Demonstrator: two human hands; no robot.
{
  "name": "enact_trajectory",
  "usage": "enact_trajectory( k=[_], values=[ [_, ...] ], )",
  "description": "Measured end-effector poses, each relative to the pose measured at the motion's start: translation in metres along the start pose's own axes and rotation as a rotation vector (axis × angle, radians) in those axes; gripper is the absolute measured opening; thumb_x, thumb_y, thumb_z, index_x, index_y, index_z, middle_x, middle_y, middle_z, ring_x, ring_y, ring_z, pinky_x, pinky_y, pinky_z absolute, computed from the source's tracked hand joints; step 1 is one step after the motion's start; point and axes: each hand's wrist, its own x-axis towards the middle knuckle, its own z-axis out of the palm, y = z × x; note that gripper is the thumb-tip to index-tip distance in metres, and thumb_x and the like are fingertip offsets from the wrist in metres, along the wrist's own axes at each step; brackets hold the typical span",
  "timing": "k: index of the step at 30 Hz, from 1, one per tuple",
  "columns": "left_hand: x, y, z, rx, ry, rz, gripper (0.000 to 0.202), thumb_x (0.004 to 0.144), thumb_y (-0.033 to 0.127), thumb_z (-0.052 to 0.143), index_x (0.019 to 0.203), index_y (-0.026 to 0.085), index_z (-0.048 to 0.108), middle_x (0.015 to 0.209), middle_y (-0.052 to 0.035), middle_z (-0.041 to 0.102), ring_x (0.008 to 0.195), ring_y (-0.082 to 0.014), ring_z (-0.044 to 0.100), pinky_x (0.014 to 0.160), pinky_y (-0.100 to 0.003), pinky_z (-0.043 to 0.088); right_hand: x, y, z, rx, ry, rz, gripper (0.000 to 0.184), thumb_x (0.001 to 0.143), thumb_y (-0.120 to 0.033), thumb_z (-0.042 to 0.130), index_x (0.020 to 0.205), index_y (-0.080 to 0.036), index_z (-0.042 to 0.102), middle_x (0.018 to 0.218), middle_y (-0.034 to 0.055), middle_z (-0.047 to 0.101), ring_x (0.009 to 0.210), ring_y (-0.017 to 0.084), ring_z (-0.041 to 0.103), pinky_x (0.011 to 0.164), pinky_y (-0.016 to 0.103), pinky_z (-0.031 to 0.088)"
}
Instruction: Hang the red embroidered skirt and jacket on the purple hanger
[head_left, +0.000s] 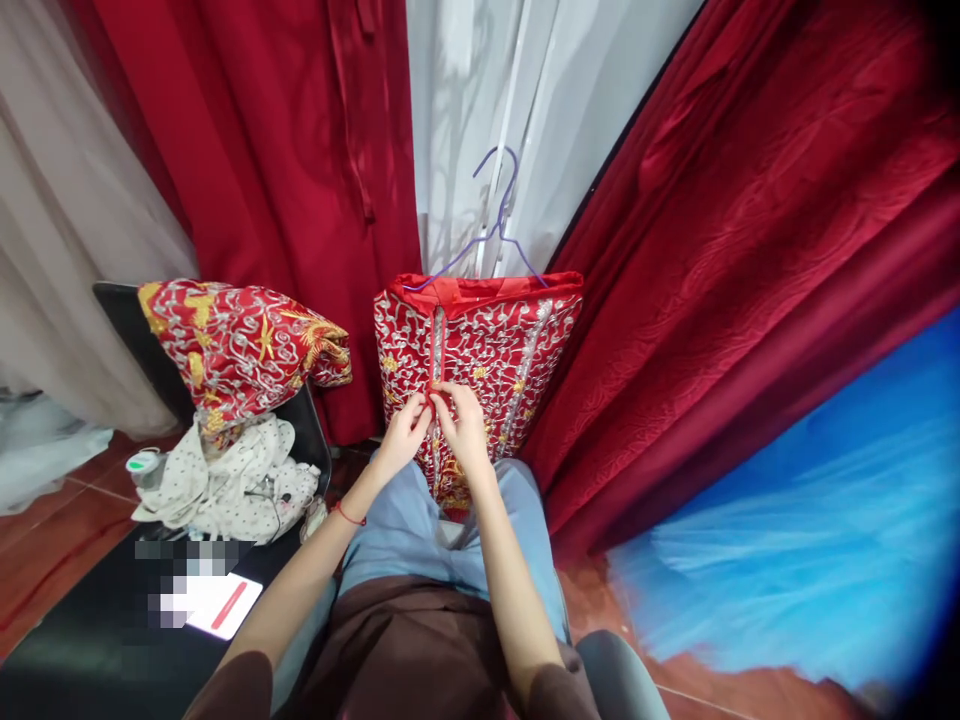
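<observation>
A red garment (495,345) with silver and gold embroidery hangs on a purple wire hanger (499,215) in front of me, its lower part resting on my knees. My left hand (405,432) and my right hand (459,418) meet at the garment's centre front. Both pinch a small red fastening (437,400) on the placket, fingers pressed together. A red string circles my left wrist.
A second embroidered red garment (240,345) lies on a black chair (142,335) at left, above white dotted cloth (225,485). Red curtains (750,250) hang behind and right, white fabric (540,90) between them. Blue cloth (810,530) lies at right. A white card (225,605) sits on a black surface.
</observation>
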Motion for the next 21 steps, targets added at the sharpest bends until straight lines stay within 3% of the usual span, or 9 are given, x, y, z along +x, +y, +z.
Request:
enact_trajectory(
  k=[5, 9, 13, 17, 21],
  values=[
    [0.001, 0.008, -0.002, 0.029, 0.021, 0.039, 0.028, 0.097, 0.047, 0.046, 0.087, 0.021, 0.049, 0.062, 0.0043, 0.051, 0.054, -0.0099, 0.048, 0.057, -0.022, 0.038, 0.008, 0.001, 0.000, -0.294, -0.014, 0.017, 0.018, 0.096, -0.026, 0.047, 0.104, -0.021, 0.063, 0.103, 0.0082, 0.070, 0.095, 0.024, 0.058, 0.087, 0.038, 0.042],
    [0.002, 0.008, -0.002, 0.083, 0.076, 0.054, 0.029, 0.097, 0.046, 0.045, 0.083, 0.021, 0.046, 0.060, 0.0058, 0.048, 0.052, -0.0090, 0.044, 0.056, -0.022, 0.036, 0.017, 0.004, 0.001, -0.490, -0.166, -0.030, 0.017, 0.094, -0.018, 0.050, 0.098, -0.021, 0.066, 0.094, 0.0095, 0.069, 0.091, 0.025, 0.059, 0.081, 0.037, 0.044],
    [0.003, 0.001, -0.002, 0.149, 0.133, 0.023, 0.029, 0.093, 0.047, 0.052, 0.084, 0.020, 0.050, 0.064, 0.0053, 0.050, 0.056, -0.0092, 0.045, 0.056, -0.021, 0.035, 0.019, 0.007, 0.001, -0.447, -0.241, -0.079, 0.027, 0.093, -0.015, 0.048, 0.112, -0.023, 0.067, 0.102, 0.0100, 0.068, 0.095, 0.024, 0.062, 0.084, 0.035, 0.048],
    [0.005, -0.004, -0.005, 0.124, 0.149, -0.026, 0.034, 0.090, 0.051, 0.055, 0.078, 0.019, 0.052, 0.065, 0.0043, 0.051, 0.059, -0.0098, 0.046, 0.059, -0.022, 0.038, 0.010, 0.006, 0.005, -0.147, -0.096, -0.081, 0.041, 0.096, -0.016, 0.039, 0.134, -0.023, 0.053, 0.126, 0.0105, 0.060, 0.112, 0.021, 0.060, 0.096, 0.034, 0.048],
    [0.006, 0.000, -0.005, -0.095, 0.150, -0.147, 0.043, 0.082, 0.058, 0.063, 0.071, 0.018, 0.052, 0.065, 0.0030, 0.054, 0.059, -0.0095, 0.049, 0.060, -0.022, 0.043, -0.002, 0.011, 0.011, 0.020, 0.170, 0.095, 0.035, 0.093, -0.021, 0.042, 0.126, -0.016, 0.053, 0.125, 0.0159, 0.056, 0.106, 0.022, 0.060, 0.090, 0.036, 0.051]
  ],
)
